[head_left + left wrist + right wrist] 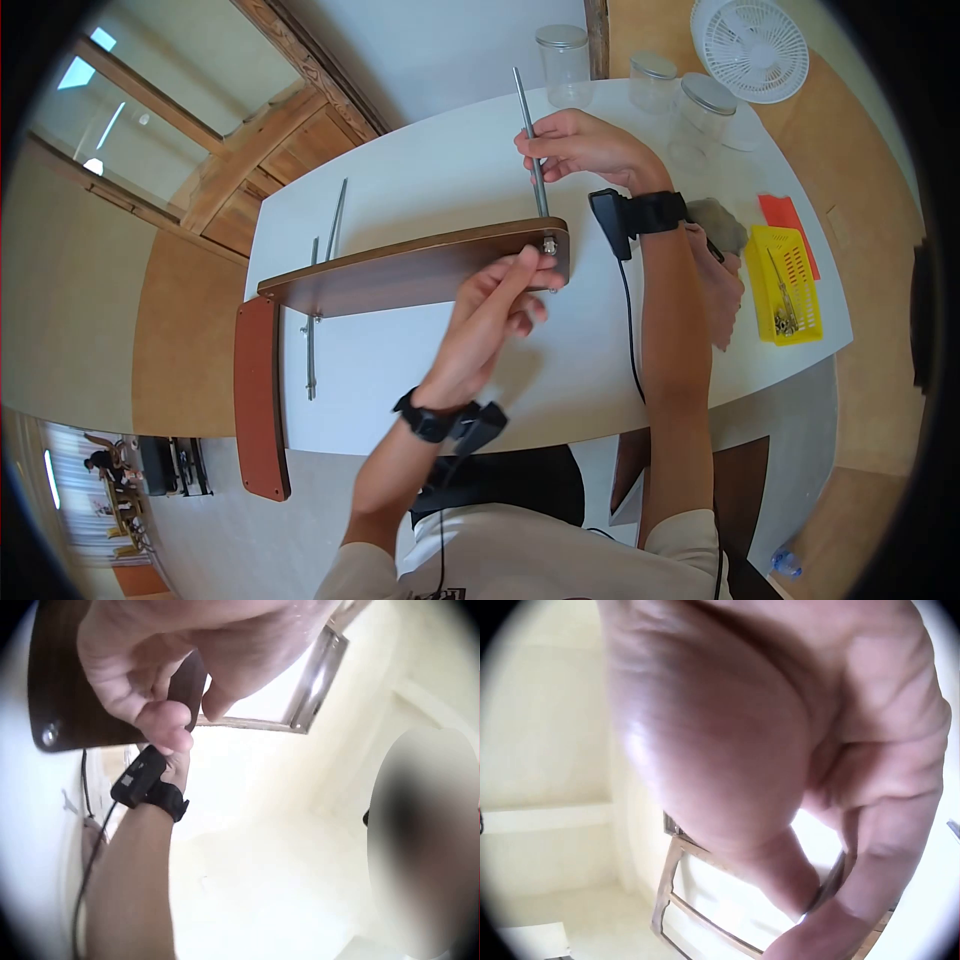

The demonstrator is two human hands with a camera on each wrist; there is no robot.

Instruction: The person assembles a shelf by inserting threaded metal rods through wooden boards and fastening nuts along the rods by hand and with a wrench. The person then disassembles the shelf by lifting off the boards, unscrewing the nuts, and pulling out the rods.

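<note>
A brown wooden board (420,265) with rounded corners stands on its long edge on the white table. My right hand (590,145) grips a slim metal rod (525,110) between thumb and fingers. The rod meets the far side of the board at its right end. On the board's near face, in line with the rod, sits a small metal nut (549,245). My left hand (485,310) has thumb and fingertips pinched at this nut; in the left wrist view the hand hides it. Another metal fastener (50,734) shows at the board's corner.
A reddish-brown board (260,400) touches the standing board's left end and overhangs the table edge. More metal rods (337,220) lie on the left. At right are a yellow basket (808,290) with small hardware, a pink cloth (715,290), glass jars (565,75) and a white fan (752,50).
</note>
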